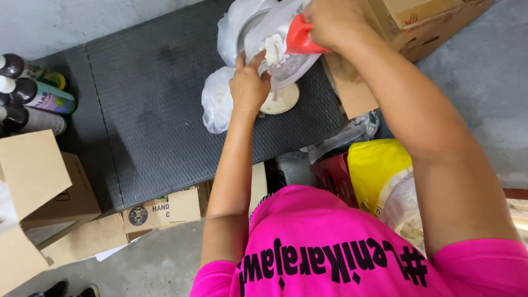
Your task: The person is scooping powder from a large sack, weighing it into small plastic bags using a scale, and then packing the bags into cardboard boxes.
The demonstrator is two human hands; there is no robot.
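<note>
My left hand (pixel 248 83) holds the edge of a clear plastic bag (pixel 286 60) over a dark woven table (pixel 154 104). My right hand (pixel 330 21) grips the red handle of a scoop (pixel 301 37) that is tipped into the bag. White powder or dough (pixel 274 48) lies at the scoop's mouth inside the bag. Beneath the bag sits a round cream-coloured lid (pixel 281 100). A tied white plastic bag (pixel 217 102) rests just left of my left hand.
Cardboard boxes (pixel 418 22) stand at the upper right and more boxes (pixel 49 192) at the lower left. Several spray cans (pixel 38 96) lie on the left. A yellow sack (pixel 377 165) and a red crate (pixel 333 173) sit by my right arm.
</note>
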